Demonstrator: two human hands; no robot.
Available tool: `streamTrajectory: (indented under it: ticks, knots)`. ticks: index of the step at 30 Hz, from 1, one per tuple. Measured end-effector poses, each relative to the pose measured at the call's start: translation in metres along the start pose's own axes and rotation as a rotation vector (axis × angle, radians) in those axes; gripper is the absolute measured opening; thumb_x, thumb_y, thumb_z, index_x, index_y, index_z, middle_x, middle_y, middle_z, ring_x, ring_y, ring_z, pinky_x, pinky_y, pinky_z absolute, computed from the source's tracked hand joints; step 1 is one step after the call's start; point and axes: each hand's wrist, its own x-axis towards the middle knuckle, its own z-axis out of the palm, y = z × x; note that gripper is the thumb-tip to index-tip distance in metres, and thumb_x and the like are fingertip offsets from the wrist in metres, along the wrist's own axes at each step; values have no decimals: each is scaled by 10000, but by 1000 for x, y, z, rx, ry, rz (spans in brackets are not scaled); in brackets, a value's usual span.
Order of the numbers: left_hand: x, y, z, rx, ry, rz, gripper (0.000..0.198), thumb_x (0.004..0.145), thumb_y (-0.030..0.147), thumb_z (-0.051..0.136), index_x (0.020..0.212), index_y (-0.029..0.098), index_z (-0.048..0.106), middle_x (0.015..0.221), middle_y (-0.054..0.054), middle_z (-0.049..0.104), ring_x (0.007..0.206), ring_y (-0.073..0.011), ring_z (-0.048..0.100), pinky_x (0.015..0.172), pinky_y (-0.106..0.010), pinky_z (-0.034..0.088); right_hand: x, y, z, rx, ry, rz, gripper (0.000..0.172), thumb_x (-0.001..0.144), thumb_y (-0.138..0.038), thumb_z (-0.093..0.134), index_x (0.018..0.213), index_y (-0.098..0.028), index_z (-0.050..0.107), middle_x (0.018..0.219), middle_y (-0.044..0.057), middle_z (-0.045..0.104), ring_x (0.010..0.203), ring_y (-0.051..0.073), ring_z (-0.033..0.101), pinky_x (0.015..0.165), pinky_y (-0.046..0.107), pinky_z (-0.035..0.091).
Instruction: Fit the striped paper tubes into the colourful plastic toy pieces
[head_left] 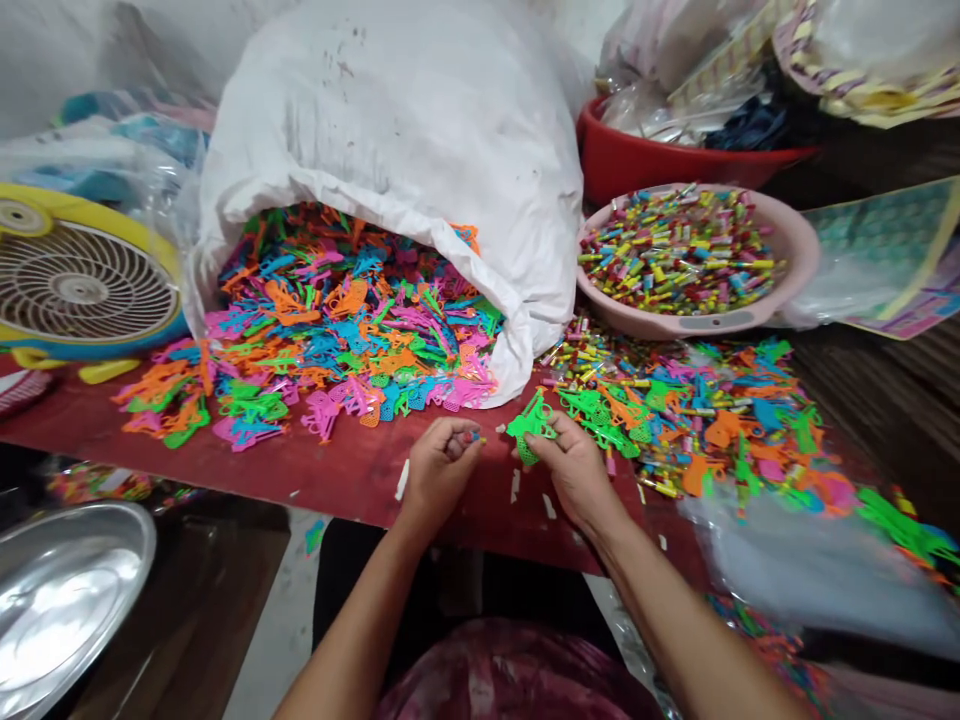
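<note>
My left hand (442, 462) is closed over the red board (330, 470), pinching a small coloured piece (472, 437) at its fingertips. My right hand (571, 462) grips a green plastic toy gun (529, 425) just to the right of it. The two hands are a few centimetres apart. A white sack (420, 130) lies on its side behind them, spilling bright plastic toy guns (337, 330) in pink, orange, blue and green. To the right of my right hand lies a mixed heap of toy guns and small tubes (697, 420).
A pink basin (787, 240) full of small coloured tubes stands at the back right, a red tub (637, 160) behind it. A yellow fan (75, 280) sits at the left. A metal bowl (60, 590) is low on the left. Clear plastic bags (810, 570) lie at the right.
</note>
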Motion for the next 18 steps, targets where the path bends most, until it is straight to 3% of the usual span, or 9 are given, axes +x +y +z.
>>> streamTrajectory:
  ticks: [3,6,11,18]
  knots:
    - [1,4,18,-162,-65,-53,197,790,300,688,936,167,700,700,31,562,568,-80,453,548,-198,400,-1,1,5,-39,26,-24,238,768,-364,739,890,-214,602,810,-2,667,683,150,590,647,260,477]
    - [2,6,29,-189,-50,3,171,783,295,706,904,174,712,783,6,600,614,-91,500,577,-210,424,-3,1,2,-140,47,-76,198,793,-354,720,882,-213,613,799,-13,641,695,139,562,658,246,458]
    - [0,6,43,-110,-98,46,178,882,223,578,1029,195,673,892,-25,689,728,-136,613,668,-246,465,-8,-5,-13,-420,123,-219,141,863,-353,650,895,-220,615,813,-5,613,737,154,540,687,258,444]
    - [2,1,55,66,-76,84,170,835,197,654,998,196,704,858,-36,703,778,-179,633,739,-290,470,-19,-9,-13,-607,186,-320,116,890,-351,621,919,-239,621,841,10,637,745,173,560,690,276,437]
